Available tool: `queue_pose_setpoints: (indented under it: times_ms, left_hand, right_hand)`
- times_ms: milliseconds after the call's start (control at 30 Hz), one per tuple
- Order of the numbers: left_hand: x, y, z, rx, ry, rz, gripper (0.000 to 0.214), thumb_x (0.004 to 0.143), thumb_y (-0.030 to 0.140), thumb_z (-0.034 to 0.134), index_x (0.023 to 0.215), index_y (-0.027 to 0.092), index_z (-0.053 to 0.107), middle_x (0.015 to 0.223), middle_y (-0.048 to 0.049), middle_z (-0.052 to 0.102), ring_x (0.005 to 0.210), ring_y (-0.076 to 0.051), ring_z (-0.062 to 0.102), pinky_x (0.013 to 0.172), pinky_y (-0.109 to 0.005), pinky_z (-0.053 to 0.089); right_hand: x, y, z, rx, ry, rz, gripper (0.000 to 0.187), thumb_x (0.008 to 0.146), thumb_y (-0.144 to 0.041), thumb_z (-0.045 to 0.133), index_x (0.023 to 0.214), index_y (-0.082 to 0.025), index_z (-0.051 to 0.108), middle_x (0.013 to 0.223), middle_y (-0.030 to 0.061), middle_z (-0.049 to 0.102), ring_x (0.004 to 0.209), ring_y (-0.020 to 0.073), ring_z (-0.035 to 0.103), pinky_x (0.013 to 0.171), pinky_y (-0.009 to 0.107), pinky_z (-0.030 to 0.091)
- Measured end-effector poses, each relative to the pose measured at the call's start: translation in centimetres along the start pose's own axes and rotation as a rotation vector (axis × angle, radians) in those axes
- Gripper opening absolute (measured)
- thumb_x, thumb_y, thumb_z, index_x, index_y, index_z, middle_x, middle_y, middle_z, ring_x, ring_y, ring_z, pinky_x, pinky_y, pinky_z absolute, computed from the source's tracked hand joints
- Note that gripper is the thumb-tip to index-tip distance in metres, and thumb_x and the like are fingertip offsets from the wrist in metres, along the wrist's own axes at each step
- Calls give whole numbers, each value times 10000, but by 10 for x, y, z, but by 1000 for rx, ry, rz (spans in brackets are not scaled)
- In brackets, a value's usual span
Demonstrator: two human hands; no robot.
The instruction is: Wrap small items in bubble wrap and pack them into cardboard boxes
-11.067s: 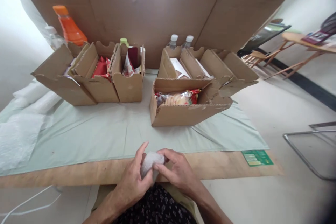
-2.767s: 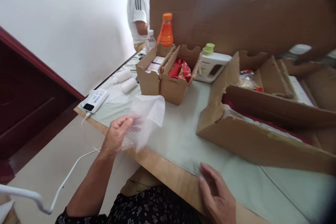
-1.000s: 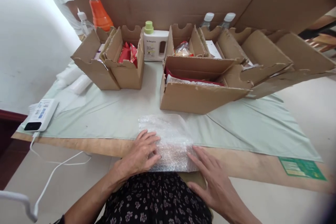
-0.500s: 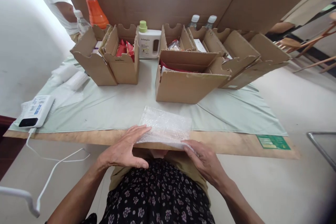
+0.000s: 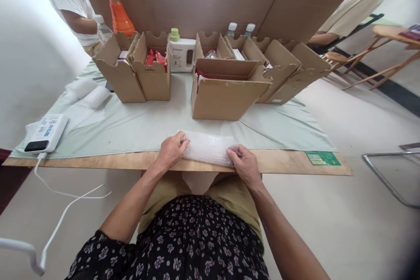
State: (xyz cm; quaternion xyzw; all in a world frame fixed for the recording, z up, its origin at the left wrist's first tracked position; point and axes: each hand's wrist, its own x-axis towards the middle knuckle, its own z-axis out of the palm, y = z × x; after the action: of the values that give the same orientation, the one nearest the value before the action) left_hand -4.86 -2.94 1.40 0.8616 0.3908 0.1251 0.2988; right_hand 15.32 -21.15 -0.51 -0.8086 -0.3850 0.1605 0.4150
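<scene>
A sheet of clear bubble wrap (image 5: 208,146), folded into a narrow strip, lies at the table's front edge, partly over the pale green cloth (image 5: 144,127). My left hand (image 5: 173,149) pinches its left end between thumb and curled fingers. At the right end, my right hand (image 5: 243,162) grips the wrap the same way, thumb on top. Whether anything lies inside the folds I cannot tell. Just beyond the wrap stands a cardboard box (image 5: 226,98) with red contents partly hidden inside.
More cardboard boxes (image 5: 154,83) line the back, with a white bottle (image 5: 183,54) between them and an orange bottle (image 5: 120,17) behind. At left are rolled bubble wrap (image 5: 95,96) and a white power bank (image 5: 49,131) with a cable. Two people are partly visible beyond the cardboard screen.
The bubble wrap has become narrower, its near part folded over. My left hand went from lying spread on it to pinching its left end. The view has shifted slightly.
</scene>
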Motion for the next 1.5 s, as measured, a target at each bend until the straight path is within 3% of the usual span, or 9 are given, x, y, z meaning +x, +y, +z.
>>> queue_pose_setpoints:
  times_ms: [200,367,433,567,700,800,967,1100,1500]
  left_hand:
    - [10,10,10,177,-18,-73,72,924,237,620,948,220,686,814,-60,724,815,-271,689,711,-325,440]
    - [4,13,14,243,54,-101,441,908,271,669,1335,185,603,1197,-143,696,1109,-326,646,947,-411,476]
    - [3,11,12,250,94,-110,518,876,312,715,1351,145,591,1254,-182,646,1216,-369,575,1036,-468,442]
    - [2,6,13,187,144,-127,265,822,324,750,1022,158,695,1145,-168,636,1205,-385,539,1054,-507,437]
    - [-8,4,15,15,176,-124,114,794,250,730,857,207,645,995,-87,642,1077,-303,589,996,-438,469]
    - [-21,5,13,-170,159,-112,281,823,302,704,1075,195,638,938,-42,653,911,-223,628,866,-355,506]
    - [-33,4,6,-435,136,-121,728,862,353,624,1509,118,388,1010,-60,667,848,-169,636,779,-289,510]
    - [-37,-3,2,-521,157,-166,749,855,323,583,1539,104,372,899,-14,625,738,-140,585,721,-269,477]
    - [-35,-17,9,-477,215,-173,680,826,277,613,1473,111,483,891,-8,600,756,-154,558,753,-294,461]
  right_hand:
    - [12,6,5,-218,106,-12,321,862,-530,581,880,-218,655,818,68,716,725,232,615,719,368,468]
    - [21,17,4,-357,162,-58,505,826,-548,642,1163,-173,665,1388,206,624,1178,380,568,982,512,427]
    - [23,18,7,-370,160,-75,492,819,-542,654,1136,-166,669,1475,218,570,1250,415,521,1023,556,388]
    - [19,14,15,-238,174,-113,258,841,-465,618,887,-212,641,1314,160,690,1182,353,568,1007,510,399]
    - [3,8,12,-135,228,-124,234,848,-457,602,882,-226,615,1064,118,740,1021,297,606,962,464,420]
    - [-11,2,2,-39,234,-113,265,860,-496,610,885,-232,599,895,67,703,877,247,603,889,407,454]
    - [-21,-4,-5,154,136,-72,297,884,-519,597,928,-225,591,788,17,673,701,178,598,708,310,503]
    - [-24,-3,0,263,13,-34,433,887,-517,592,1161,-182,602,863,54,736,731,202,667,663,311,530]
    - [-9,13,11,353,-50,10,559,840,-529,625,1256,-156,593,794,18,698,752,210,662,704,344,541]
